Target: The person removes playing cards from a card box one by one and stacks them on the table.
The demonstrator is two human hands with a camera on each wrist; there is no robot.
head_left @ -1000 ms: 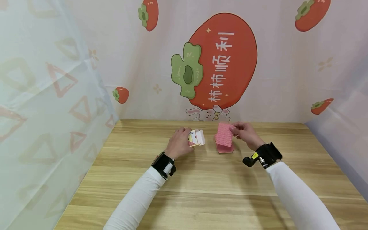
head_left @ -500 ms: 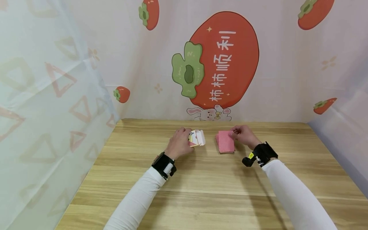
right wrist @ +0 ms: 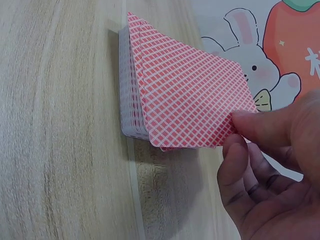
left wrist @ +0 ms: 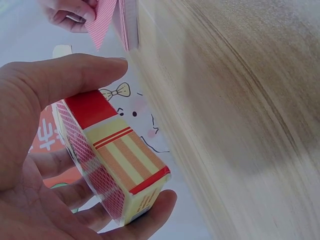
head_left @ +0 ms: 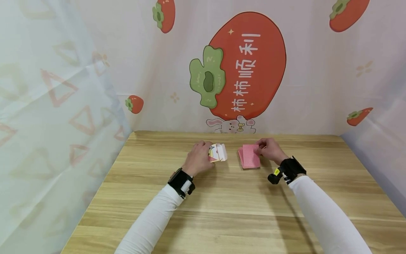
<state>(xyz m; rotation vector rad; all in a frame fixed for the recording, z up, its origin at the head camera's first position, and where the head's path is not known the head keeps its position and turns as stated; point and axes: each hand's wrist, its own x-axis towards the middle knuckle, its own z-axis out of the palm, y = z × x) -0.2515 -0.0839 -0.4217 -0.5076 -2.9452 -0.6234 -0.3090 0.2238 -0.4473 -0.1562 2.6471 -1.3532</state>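
My left hand (head_left: 199, 158) grips a playing-card box (head_left: 216, 152), its white flap open toward the right. In the left wrist view, the thumb lies along the red end of the box (left wrist: 117, 150) and the fingers curl around its far side. My right hand (head_left: 270, 150) pinches the corner of a red-checked playing card (right wrist: 192, 90) between thumb and forefinger. That card slants over a thick deck of cards (right wrist: 131, 90) on the table, its near edge close to the deck's top. In the head view the card (head_left: 251, 156) overlaps the deck, slightly to its right.
Both hands work at the back of a wood-grain table (head_left: 222, 218). Behind it hangs a pale curtain (head_left: 304, 106) printed with persimmons and a rabbit. Another printed curtain (head_left: 57, 148) borders the left side. Black cameras are strapped to both wrists.
The card in my right hand has come down from a raised position to lie over the deck. My right hand has shifted slightly with it. My left hand and the box stay in place.
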